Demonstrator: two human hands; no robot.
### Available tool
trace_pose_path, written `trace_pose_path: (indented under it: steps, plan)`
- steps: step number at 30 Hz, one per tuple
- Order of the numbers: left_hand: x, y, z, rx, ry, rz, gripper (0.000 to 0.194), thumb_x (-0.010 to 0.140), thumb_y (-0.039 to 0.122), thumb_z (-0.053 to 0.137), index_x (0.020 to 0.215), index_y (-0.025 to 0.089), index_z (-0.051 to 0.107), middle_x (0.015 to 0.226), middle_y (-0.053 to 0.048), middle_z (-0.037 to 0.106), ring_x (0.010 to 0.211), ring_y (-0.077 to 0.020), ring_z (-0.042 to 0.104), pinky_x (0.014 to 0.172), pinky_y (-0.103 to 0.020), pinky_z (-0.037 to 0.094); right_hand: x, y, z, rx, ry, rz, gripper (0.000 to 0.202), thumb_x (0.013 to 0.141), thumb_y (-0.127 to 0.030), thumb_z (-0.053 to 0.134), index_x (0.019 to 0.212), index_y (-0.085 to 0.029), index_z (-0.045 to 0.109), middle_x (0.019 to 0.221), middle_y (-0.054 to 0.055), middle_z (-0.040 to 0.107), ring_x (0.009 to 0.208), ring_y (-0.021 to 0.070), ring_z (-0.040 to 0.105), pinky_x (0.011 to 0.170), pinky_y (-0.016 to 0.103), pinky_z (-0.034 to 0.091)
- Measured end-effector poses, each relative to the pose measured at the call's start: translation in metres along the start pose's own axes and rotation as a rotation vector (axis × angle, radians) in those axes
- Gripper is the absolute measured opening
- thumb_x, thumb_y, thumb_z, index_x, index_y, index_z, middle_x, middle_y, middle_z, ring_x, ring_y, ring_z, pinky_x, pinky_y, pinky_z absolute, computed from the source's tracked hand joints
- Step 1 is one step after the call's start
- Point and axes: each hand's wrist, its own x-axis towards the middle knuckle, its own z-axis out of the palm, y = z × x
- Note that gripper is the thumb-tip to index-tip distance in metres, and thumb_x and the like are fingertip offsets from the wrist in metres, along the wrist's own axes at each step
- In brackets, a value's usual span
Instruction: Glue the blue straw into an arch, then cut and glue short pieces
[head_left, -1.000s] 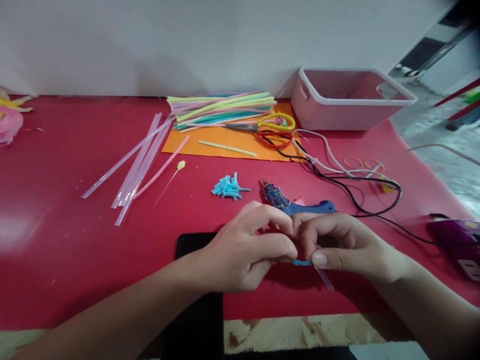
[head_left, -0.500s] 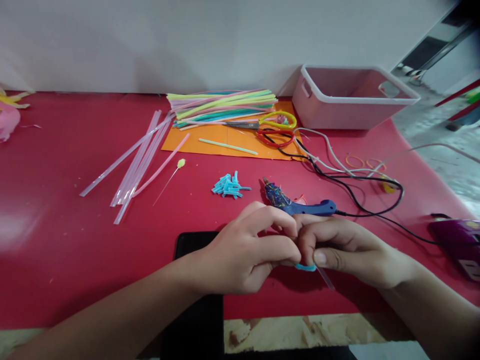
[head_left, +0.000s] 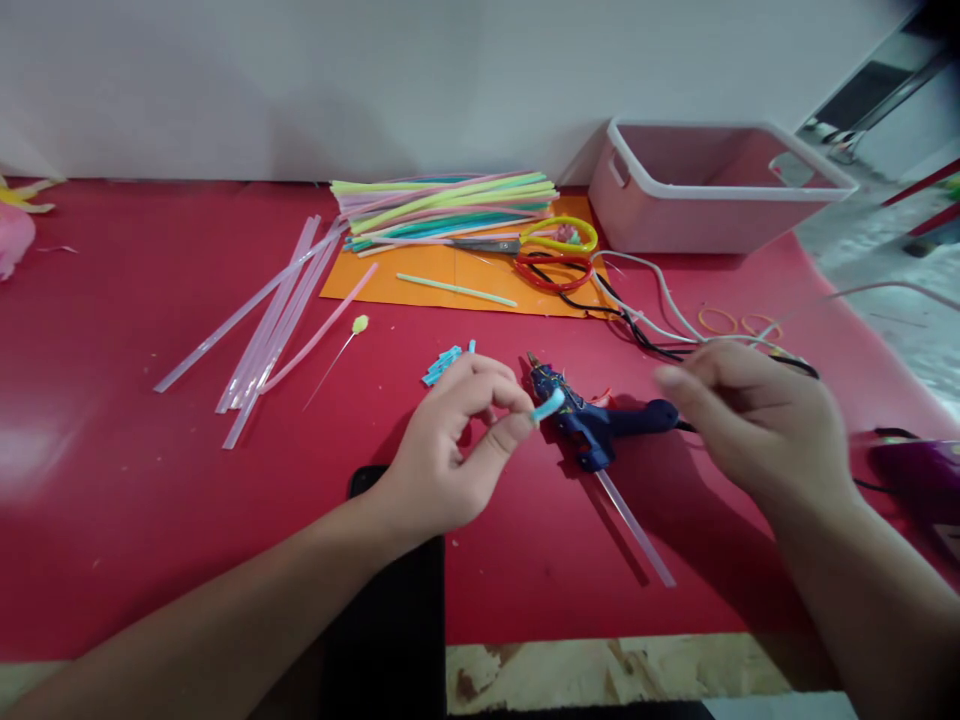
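My left hand [head_left: 469, 440] pinches a short, bent piece of light blue pipe cleaner [head_left: 548, 405] between thumb and forefinger. Its free end points up and to the right. Just beyond that piece lies a dark blue hot glue gun [head_left: 592, 425] on the red table, with a clear glue stick [head_left: 636, 528] sticking out of it toward me. My right hand [head_left: 757, 425] hovers to the right of the gun's handle, somewhat blurred. Its thumb is stretched out, its fingers are loosely curled, and I see nothing in it. Cut blue pipe cleaner pieces [head_left: 442, 366] lie partly hidden behind my left hand.
Pipe cleaners [head_left: 450, 210] and scissors [head_left: 555, 255] lie on orange card [head_left: 352, 275]. Glue sticks [head_left: 277, 310] and a yellow-tipped wire [head_left: 360, 324] are at left. A pink bin [head_left: 675, 220], cables [head_left: 660, 290] and a purple box [head_left: 911, 480] are at right; a black phone [head_left: 397, 600] lies in front.
My hands have moved apart: the left went up and left with the blue piece, the right let go and went up and right. More of the glue gun and its stick now shows.
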Motion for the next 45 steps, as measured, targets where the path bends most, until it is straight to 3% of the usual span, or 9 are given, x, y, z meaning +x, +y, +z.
trace_pose_path:
  steps: [3,5,8,13,19,24,28,35,45]
  plan:
    - [0.002,-0.002,0.0,-0.051,0.061,-0.149,0.014,0.094,0.025,0.058,0.081,0.02,0.059,0.081,-0.002,0.056,0.079,-0.0159,0.052,0.069,-0.029,0.045,0.001,0.004,0.0,-0.193,-0.069,0.094,0.01,0.094,-0.029,0.055,0.096,-0.023,0.062,0.09,0.006,0.065,0.084,0.0233,0.06,0.075,0.037,0.045]
    - [0.003,-0.001,0.0,-0.111,0.068,-0.245,0.016,0.093,0.027,0.06,0.08,0.019,0.059,0.076,0.0,0.054,0.072,-0.0141,0.05,0.065,-0.028,0.043,0.0,0.004,0.001,-0.211,-0.182,0.076,0.024,0.09,-0.023,0.049,0.111,-0.021,0.061,0.101,0.009,0.067,0.095,0.0272,0.063,0.083,0.042,0.048]
    - [0.004,-0.002,0.001,-0.205,0.085,-0.351,0.016,0.091,0.029,0.063,0.079,0.018,0.061,0.073,0.001,0.053,0.067,-0.0118,0.047,0.061,-0.026,0.041,0.0,0.004,0.003,-0.272,-0.338,-0.028,0.037,0.078,-0.015,0.05,0.114,-0.016,0.063,0.107,0.012,0.068,0.1,0.0309,0.064,0.088,0.047,0.05]
    - [0.006,-0.002,0.002,-0.286,0.148,-0.421,0.014,0.089,0.03,0.066,0.083,0.018,0.061,0.068,0.004,0.051,0.061,-0.0096,0.042,0.057,-0.024,0.037,-0.001,0.006,0.006,-0.347,-0.422,-0.128,0.049,0.071,-0.012,0.054,0.118,-0.019,0.065,0.106,0.011,0.069,0.099,0.0309,0.065,0.088,0.047,0.05]
    - [0.001,-0.001,0.001,-0.1,0.156,-0.321,0.016,0.094,0.029,0.061,0.082,0.018,0.059,0.078,0.0,0.054,0.065,-0.0107,0.048,0.059,-0.025,0.04,-0.004,0.01,0.007,-0.363,-0.241,-0.126,0.044,0.065,-0.01,0.058,0.108,-0.021,0.06,0.099,0.01,0.071,0.089,0.0314,0.067,0.076,0.042,0.05]
    - [-0.004,-0.009,0.0,0.04,0.113,-0.196,0.014,0.096,0.032,0.059,0.09,0.02,0.063,0.087,-0.002,0.056,0.073,-0.0129,0.053,0.064,-0.026,0.043,-0.006,-0.004,0.006,-0.165,-0.079,-0.288,0.021,0.081,-0.022,0.065,0.1,-0.026,0.057,0.08,0.005,0.066,0.068,0.0231,0.061,0.069,0.037,0.046]
    - [-0.001,-0.011,-0.001,0.012,0.101,-0.206,0.012,0.095,0.029,0.059,0.089,0.02,0.064,0.089,-0.003,0.058,0.081,-0.0149,0.055,0.067,-0.026,0.044,-0.008,-0.011,0.016,-0.043,-0.105,-0.429,0.01,0.089,-0.019,0.058,0.098,-0.024,0.057,0.07,0.002,0.059,0.061,0.0194,0.055,0.062,0.034,0.043]
    - [0.006,-0.003,-0.002,-0.439,0.016,-0.367,0.022,0.088,0.037,0.07,0.077,0.019,0.062,0.075,0.001,0.056,0.067,-0.0117,0.046,0.064,-0.026,0.039,-0.009,-0.006,0.025,-0.043,-0.177,-0.51,0.021,0.088,-0.013,0.06,0.105,-0.024,0.058,0.076,0.004,0.064,0.069,0.02,0.055,0.07,0.037,0.045]
    - [0.006,-0.004,-0.003,-0.435,-0.001,-0.377,0.025,0.088,0.041,0.07,0.078,0.019,0.063,0.078,0.0,0.059,0.069,-0.0122,0.049,0.068,-0.027,0.041,-0.009,-0.006,0.024,-0.062,-0.189,-0.508,0.018,0.091,-0.016,0.056,0.106,-0.024,0.061,0.076,0.004,0.068,0.067,0.0206,0.058,0.074,0.039,0.045]
